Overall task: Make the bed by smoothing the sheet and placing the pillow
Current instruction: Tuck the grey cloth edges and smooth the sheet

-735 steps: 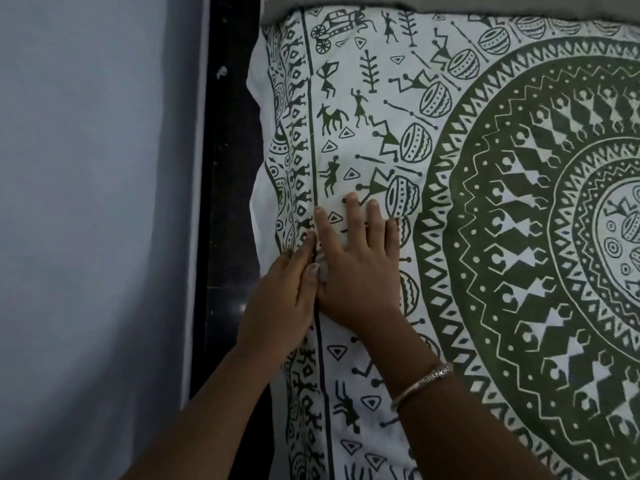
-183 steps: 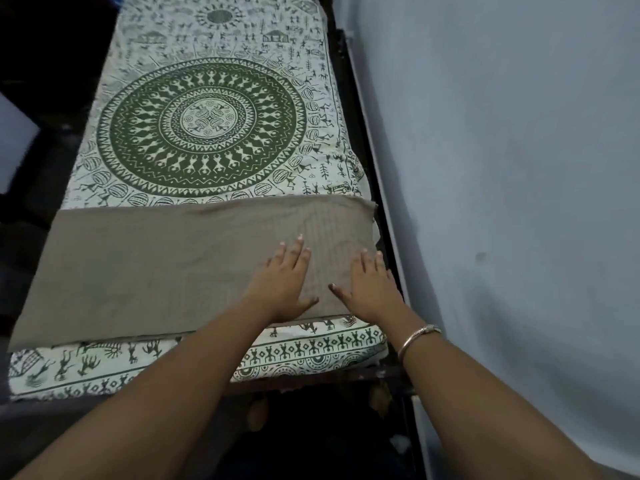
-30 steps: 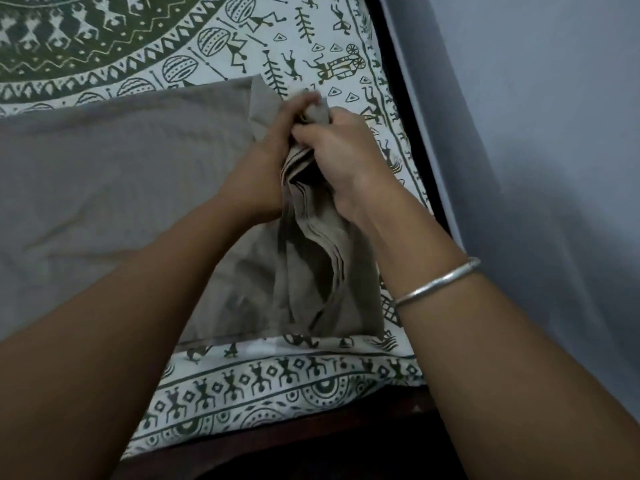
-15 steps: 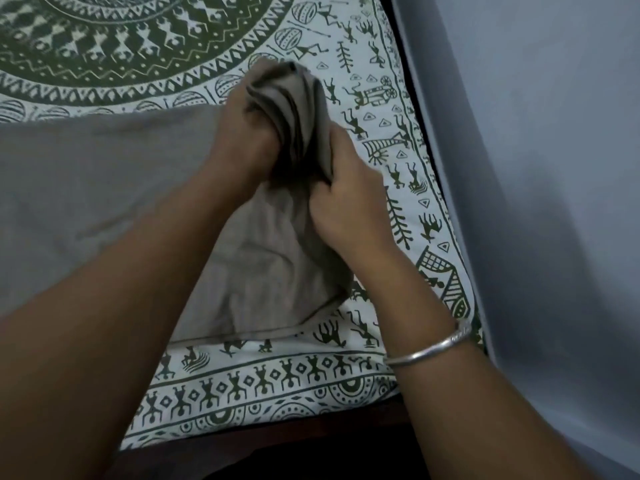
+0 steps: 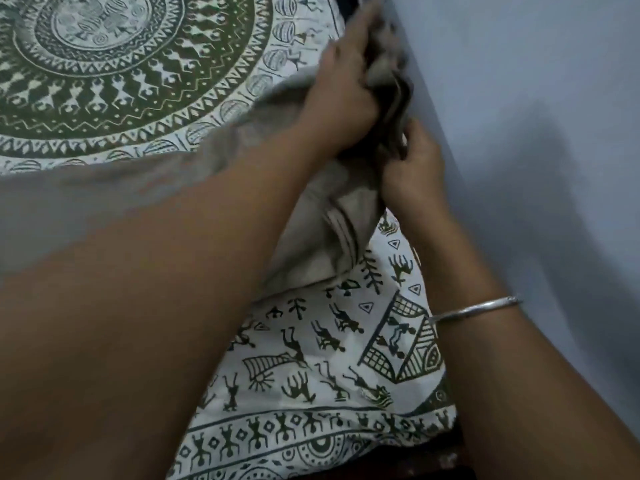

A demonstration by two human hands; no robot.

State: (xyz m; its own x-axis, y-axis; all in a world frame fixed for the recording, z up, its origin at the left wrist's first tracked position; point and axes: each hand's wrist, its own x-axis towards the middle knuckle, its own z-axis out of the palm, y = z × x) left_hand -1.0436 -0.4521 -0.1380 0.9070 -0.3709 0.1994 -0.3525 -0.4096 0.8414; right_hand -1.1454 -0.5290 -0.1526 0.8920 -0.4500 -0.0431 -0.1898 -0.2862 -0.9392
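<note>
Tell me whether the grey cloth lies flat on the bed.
No: left hand and right hand grip the grey cloth, its corner bunched up.

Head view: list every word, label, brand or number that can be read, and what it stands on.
None: no text is readable.
printed sheet: only green figures, huts and a mandala, no letters.
grey cloth: plain.
bangle: no marking can be made out.
wall: no writing.
</note>
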